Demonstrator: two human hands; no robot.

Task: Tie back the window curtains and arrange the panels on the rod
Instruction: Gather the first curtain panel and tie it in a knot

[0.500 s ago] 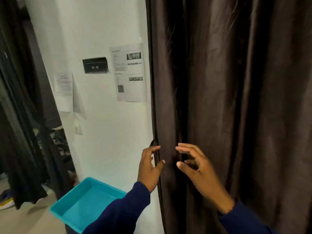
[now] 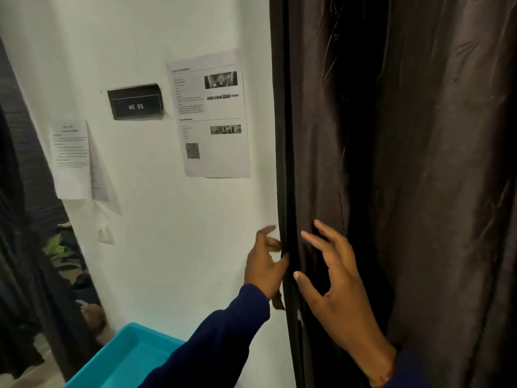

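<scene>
A dark brown curtain panel (image 2: 405, 163) hangs in deep folds over the right half of the view; the rod is out of sight above. My left hand (image 2: 264, 266) is at the panel's left edge (image 2: 284, 191), thumb tip touching the hem, fingers loosely bent on the wall side and holding nothing. My right hand (image 2: 338, 289) hovers in front of the fabric just right of that edge, fingers spread and thumb out, nothing between them. No tie-back is visible.
The white wall (image 2: 167, 247) left of the curtain carries a black "WS 05" sign (image 2: 135, 103) and two printed sheets (image 2: 212, 116). A teal plastic tray (image 2: 123, 362) sits low at the bottom left. Another dark curtain (image 2: 16, 247) hangs at the far left.
My right hand's fingers have spread wider in front of the fabric. My left hand stays at the curtain's edge. The view has shifted slightly.
</scene>
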